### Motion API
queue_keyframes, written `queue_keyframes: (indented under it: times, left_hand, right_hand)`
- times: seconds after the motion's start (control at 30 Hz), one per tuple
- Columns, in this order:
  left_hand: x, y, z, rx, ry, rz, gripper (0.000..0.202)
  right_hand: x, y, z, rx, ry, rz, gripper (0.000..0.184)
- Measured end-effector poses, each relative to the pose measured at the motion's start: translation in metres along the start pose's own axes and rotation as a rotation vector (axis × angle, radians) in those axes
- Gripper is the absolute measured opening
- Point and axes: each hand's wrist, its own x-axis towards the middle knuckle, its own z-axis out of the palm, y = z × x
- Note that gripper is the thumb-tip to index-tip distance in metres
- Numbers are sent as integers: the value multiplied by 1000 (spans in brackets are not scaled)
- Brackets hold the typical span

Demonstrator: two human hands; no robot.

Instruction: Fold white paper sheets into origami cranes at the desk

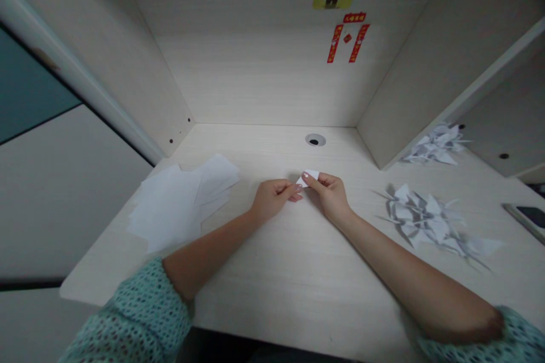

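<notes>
A small folded piece of white paper (308,176) is pinched between both hands over the middle of the pale wooden desk (298,272). My left hand (272,197) grips its left edge with thumb and fingertips. My right hand (330,194) holds its right side, fingers curled round it. Most of the paper is hidden by the fingers. Both forearms rest on the desk, with teal knit sleeves at the elbows.
A loose stack of white paper sheets (181,201) lies at the left. A heap of folded paper shapes (428,220) sits at the right, another heap (436,144) farther back. A phone (530,218) lies at the right edge. A cable hole (315,140) is near the back wall.
</notes>
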Motion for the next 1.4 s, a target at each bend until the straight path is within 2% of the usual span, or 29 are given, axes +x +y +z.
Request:
queue_keyframes:
  times: [0.17, 0.43, 0.63, 0.77, 0.93, 1.17, 1.4]
  left_hand:
    - [1, -2, 0, -17, -26, 23, 33]
    - [0, 0, -2, 9, -30, 24, 33]
    - [-1, -1, -1, 44, -50, 38, 31]
    - [-3, -4, -1, 129, -69, 99, 31]
    - [-4, -3, -3, 255, -30, 155, 34]
    - [0, -8, -2, 167, -46, 111, 36]
    - [2, -9, -2, 142, -50, 71, 36]
  right_hand:
    - [0, -1, 0, 143, 15, 45, 25]
    - [0, -5, 1, 199, 25, 64, 16]
    - [1, -5, -1, 172, -31, 46, 16]
    - [1, -4, -2, 142, -74, 14, 17]
    - [-1, -5, -2, 86, -155, 28, 18]
    - [1, 2, -2, 64, -23, 23, 31]
    - [0, 1, -1, 84, -15, 13, 25]
